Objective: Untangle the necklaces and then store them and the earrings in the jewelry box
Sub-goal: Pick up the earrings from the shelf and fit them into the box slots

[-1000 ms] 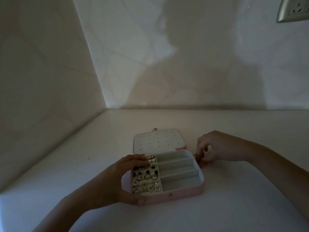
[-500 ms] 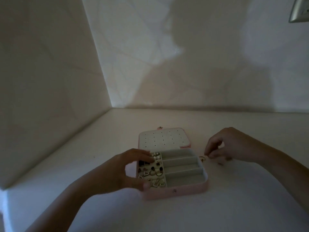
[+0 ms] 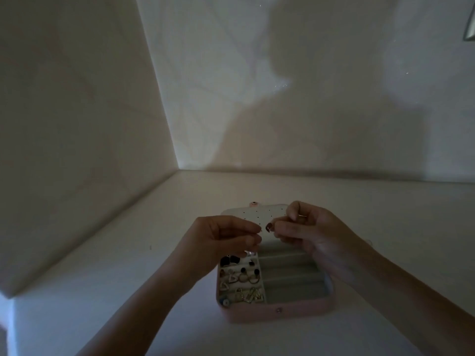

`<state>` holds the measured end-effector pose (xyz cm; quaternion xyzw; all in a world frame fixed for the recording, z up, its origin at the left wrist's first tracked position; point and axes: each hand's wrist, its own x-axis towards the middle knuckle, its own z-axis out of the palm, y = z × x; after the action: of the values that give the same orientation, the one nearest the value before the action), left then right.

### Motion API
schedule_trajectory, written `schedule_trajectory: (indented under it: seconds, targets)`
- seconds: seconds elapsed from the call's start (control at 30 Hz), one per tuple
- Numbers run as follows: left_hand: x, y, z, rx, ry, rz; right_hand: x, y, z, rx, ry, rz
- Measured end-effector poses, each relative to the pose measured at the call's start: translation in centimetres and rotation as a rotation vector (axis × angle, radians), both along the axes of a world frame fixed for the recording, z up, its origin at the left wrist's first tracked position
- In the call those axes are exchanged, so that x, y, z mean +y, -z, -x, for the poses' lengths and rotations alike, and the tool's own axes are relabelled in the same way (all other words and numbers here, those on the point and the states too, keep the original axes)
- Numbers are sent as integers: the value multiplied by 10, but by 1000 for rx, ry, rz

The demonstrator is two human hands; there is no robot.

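Earring (image 3: 268, 227) — lifted off the table (image 3: 154, 278) at 3 o'clock of the box (image 3: 280, 310) — is now pinched by right hand (image 3: 316, 235) over it, while left hand (image 3: 221, 240), grip unclear, quits the box to help store it.

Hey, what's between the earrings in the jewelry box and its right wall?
Head view: grey divided slots lie between the earrings and the right wall of the jewelry box; they look bare.

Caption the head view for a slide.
Left hand and right hand, fingers curled, hover over the open jewelry box of earrings.
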<state>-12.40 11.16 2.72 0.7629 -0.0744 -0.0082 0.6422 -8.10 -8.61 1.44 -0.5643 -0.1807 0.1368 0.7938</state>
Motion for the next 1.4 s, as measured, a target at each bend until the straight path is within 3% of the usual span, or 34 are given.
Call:
schedule_trajectory:
  seconds: [0.27,0.53,0.87,1.1,1.33,1.4]
  targets:
    - [-6,0,7,-40,-3,50,3,3,6,-21,-15,44]
    - [-3,-3,6,-73,1,-100,11,-5,17,-162,81,223]
    - [1,-6,4,-38,97,20,12,-4,18,-205,85,190]
    - [-6,-5,1,-11,57,74,12,-1,18,-349,177,208]
    - [-11,-4,-1,-170,-61,-21,14,5,14,-470,311,283]
    - [-10,-3,-2,-136,-46,21,14,6,14,-492,315,293]
